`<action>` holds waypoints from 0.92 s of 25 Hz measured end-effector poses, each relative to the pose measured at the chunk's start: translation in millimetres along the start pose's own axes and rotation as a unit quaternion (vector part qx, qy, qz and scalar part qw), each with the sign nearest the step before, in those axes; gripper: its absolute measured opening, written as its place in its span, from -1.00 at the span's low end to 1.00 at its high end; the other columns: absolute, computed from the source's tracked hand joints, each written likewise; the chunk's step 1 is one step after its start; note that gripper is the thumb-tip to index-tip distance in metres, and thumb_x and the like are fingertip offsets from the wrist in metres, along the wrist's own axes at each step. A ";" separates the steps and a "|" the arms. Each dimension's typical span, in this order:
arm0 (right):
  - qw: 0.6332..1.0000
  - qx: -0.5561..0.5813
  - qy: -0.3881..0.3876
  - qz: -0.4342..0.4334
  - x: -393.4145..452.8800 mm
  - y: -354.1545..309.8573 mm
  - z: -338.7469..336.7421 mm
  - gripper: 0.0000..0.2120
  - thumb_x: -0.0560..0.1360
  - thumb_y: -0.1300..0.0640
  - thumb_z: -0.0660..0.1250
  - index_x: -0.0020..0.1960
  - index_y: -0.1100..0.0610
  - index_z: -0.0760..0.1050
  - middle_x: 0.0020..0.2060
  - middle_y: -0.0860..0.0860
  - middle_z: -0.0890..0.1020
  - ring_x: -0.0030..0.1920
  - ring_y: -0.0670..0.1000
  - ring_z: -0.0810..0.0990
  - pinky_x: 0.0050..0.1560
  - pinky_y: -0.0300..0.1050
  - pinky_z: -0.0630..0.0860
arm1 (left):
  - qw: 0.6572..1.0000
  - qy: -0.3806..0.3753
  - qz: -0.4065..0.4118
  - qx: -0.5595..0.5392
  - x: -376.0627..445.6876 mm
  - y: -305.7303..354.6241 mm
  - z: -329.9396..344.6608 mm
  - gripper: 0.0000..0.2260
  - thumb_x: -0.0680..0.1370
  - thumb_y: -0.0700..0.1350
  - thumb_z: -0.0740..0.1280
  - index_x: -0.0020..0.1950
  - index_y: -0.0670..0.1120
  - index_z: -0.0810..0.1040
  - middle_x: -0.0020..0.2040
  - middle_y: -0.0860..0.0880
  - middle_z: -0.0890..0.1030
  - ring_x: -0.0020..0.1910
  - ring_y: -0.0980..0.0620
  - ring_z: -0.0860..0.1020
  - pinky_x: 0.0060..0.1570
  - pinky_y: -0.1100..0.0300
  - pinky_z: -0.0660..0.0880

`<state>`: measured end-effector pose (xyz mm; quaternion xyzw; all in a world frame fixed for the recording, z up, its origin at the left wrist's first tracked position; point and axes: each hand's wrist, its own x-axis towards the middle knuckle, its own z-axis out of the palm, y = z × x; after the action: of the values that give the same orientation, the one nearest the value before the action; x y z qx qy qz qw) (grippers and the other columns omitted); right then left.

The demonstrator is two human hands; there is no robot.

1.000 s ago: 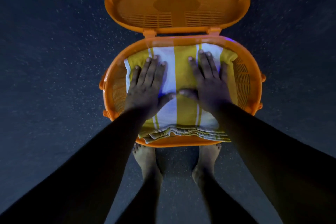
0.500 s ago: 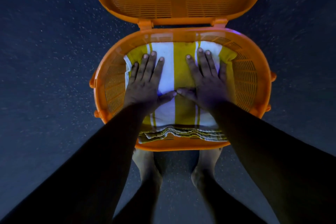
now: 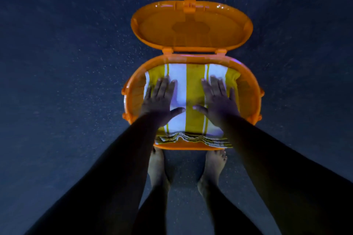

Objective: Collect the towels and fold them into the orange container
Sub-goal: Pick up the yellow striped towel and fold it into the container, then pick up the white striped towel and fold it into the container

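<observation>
A folded yellow-and-white striped towel (image 3: pixel 193 89) lies inside the orange container (image 3: pixel 131 99), its layered edges draped over the near rim. My left hand (image 3: pixel 160 101) is spread flat over the towel's left half, fingers apart, holding nothing. My right hand (image 3: pixel 217 101) is spread the same way over the right half. Whether the palms touch the cloth or hover just above it is unclear. The container's lid (image 3: pixel 191 26) stands open behind, hinged at the far rim.
The container sits on a dark speckled floor (image 3: pixel 66 82). My bare feet (image 3: pixel 158 168) stand right against its near side. Dark floor surrounds the container on all sides.
The view has pulled back and up, so the container looks smaller. My hands have slid apart, thumbs no longer nearly touching. The towel stays where it was.
</observation>
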<state>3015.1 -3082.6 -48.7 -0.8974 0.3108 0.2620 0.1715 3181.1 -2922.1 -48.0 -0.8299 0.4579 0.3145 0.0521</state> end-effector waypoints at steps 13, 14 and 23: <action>0.983 -0.043 -0.154 -0.092 -334.4 -108.7 -290.3 -0.05 0.46 -0.54 0.07 0.66 -0.08 -0.12 0.66 0.02 -0.05 0.64 0.09 -0.14 0.55 0.33 -0.05 | 0.944 -0.087 -0.253 -0.192 -425.8 104.6 -257.4 -0.10 0.54 0.46 0.11 0.68 -0.05 -0.10 0.68 -0.12 -0.10 0.66 -0.11 -0.06 0.59 -0.15 -0.01; 0.979 -0.057 -0.152 -0.122 -355.3 -121.1 -308.6 -0.07 0.47 -0.53 0.07 0.66 -0.07 -0.11 0.66 0.03 -0.03 0.64 0.10 -0.13 0.54 0.33 -0.05 | 0.932 -0.065 -0.283 -0.218 -460.8 114.6 -267.1 -0.10 0.54 0.46 0.11 0.68 -0.04 -0.10 0.68 -0.12 -0.10 0.66 -0.11 -0.06 0.58 -0.15 0.00; 0.866 -0.264 -0.115 -0.409 -512.3 -278.7 -353.7 -0.04 0.47 -0.55 0.04 0.66 -0.03 -0.11 0.66 0.03 -0.05 0.64 0.09 -0.14 0.56 0.32 -0.02 | 0.795 0.073 -0.506 -0.328 -724.7 160.1 -262.3 -0.05 0.51 0.53 0.03 0.67 0.00 -0.21 0.68 -0.07 -0.19 0.66 -0.07 -0.16 0.59 -0.17 -0.08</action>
<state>2981.3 -2800.9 571.6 -0.9194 -0.1863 0.3420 0.0549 2901.1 -2585.5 606.1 -0.9311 -0.1553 0.3131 -0.1047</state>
